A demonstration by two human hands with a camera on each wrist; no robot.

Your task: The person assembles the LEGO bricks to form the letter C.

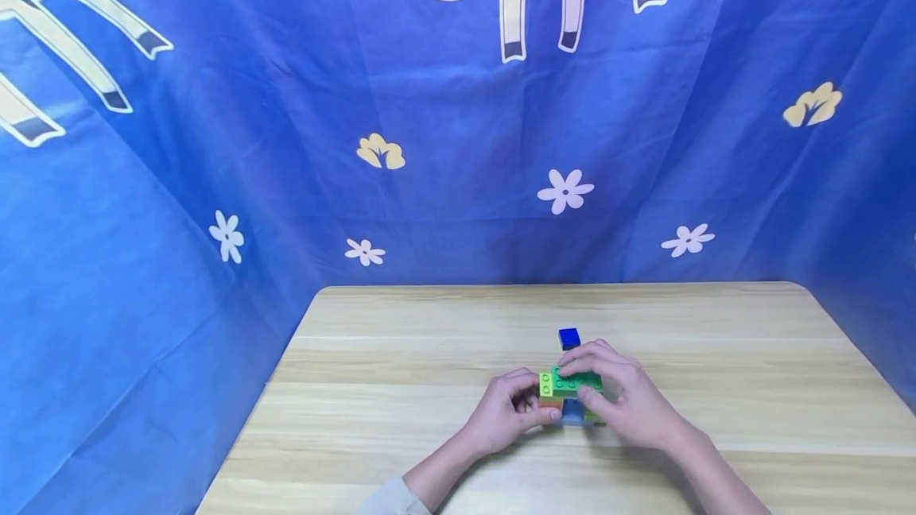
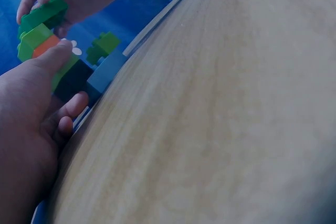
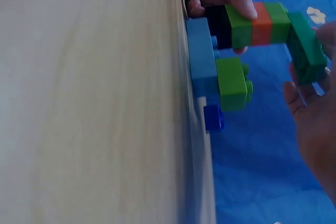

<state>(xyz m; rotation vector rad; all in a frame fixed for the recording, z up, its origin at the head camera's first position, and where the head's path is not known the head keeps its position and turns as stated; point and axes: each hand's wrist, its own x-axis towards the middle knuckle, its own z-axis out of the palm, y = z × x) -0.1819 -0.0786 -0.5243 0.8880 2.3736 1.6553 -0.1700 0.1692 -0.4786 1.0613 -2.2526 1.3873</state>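
Note:
My left hand (image 1: 499, 418) grips a stack of toy building bricks, its thumb lying across the orange brick (image 3: 261, 31). Above the orange one is a lime brick (image 3: 276, 20); below it come a green brick (image 3: 240, 29) and a black brick (image 3: 219, 29). This column rises from one end of a light blue brick (image 3: 202, 59), and a single green brick (image 3: 231, 83) sits on the other end. Between its thumb and fingers my right hand (image 1: 630, 397) holds a long dark green brick (image 3: 306, 51), tilted, one end against the lime brick at the top.
A small dark blue brick (image 1: 568, 338) lies on the wooden table (image 1: 401, 340) just behind the bricks. A blue cloth (image 1: 458, 181) printed with flowers and animal legs hangs behind and beside the table.

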